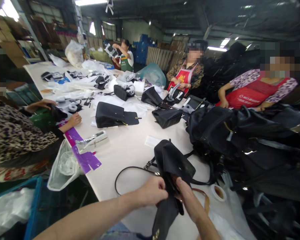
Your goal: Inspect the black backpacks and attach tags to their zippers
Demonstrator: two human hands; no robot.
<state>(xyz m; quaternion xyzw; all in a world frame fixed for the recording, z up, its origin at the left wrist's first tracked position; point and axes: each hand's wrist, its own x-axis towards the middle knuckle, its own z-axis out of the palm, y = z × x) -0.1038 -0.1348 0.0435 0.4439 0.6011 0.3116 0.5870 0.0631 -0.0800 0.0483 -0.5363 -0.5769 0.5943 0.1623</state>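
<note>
Left of the black backpack [170, 155], the thin strap [115, 180] loops out; mind it doesn't snag. Your left hand [152, 190] curls narrow at the backpack's opening; you can't tell what it pinches. The backpack lies on the table [122, 146]; your right hand [190, 201] holds its opening, best kept steady without creasing. The tape roll [222, 194] sits right of it.

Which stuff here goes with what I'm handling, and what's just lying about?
In use:
- black bag, at your left hand and right hand

Apparently just lying about:
- white roll
- black bag with its flap out
- white slip
</note>
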